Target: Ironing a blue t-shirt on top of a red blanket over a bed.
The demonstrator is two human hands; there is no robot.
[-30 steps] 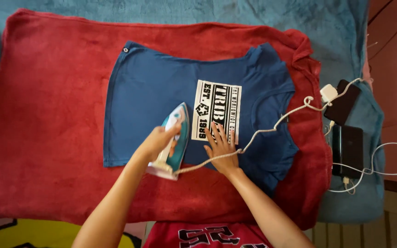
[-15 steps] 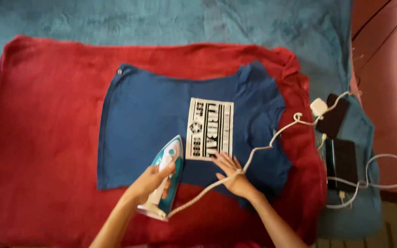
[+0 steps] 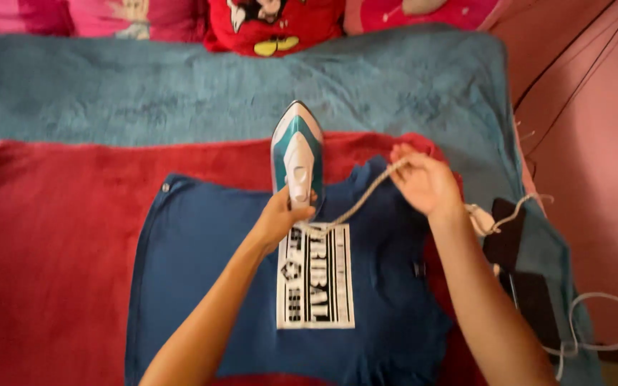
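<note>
**Iron at the top edge of the shirt, cord held clear**

You work over a teal fleece blanket (image 3: pixel 144 86) that covers the surface, with a red plush towel (image 3: pixel 51 236) spread on it as a pad. On the towel lies the dark blue cotton T-shirt (image 3: pixel 202 271), flat and face up, its black-and-white rectangular print (image 3: pixel 316 286) in the middle of the chest. The shirt body looks smooth wherever it shows, so by my reading most of the front is pressed; the sleeve and collar area at the upper right remains rumpled and seems to be what is left.

Your left hand (image 3: pixel 280 214) wraps closed around the handle of the teal-and-white steam iron (image 3: pixel 297 161), whose nose points away from you and sits across the shirt's upper edge onto the red towel. Your right hand (image 3: pixel 423 182) pinches the beige braided power cord (image 3: pixel 355 204) between closed fingers, lifting it off the fabric beside the iron. Two dark phones (image 3: pixel 516 268) with white charging cables (image 3: pixel 602 322) lie at the right edge, well apart from the iron.
</note>
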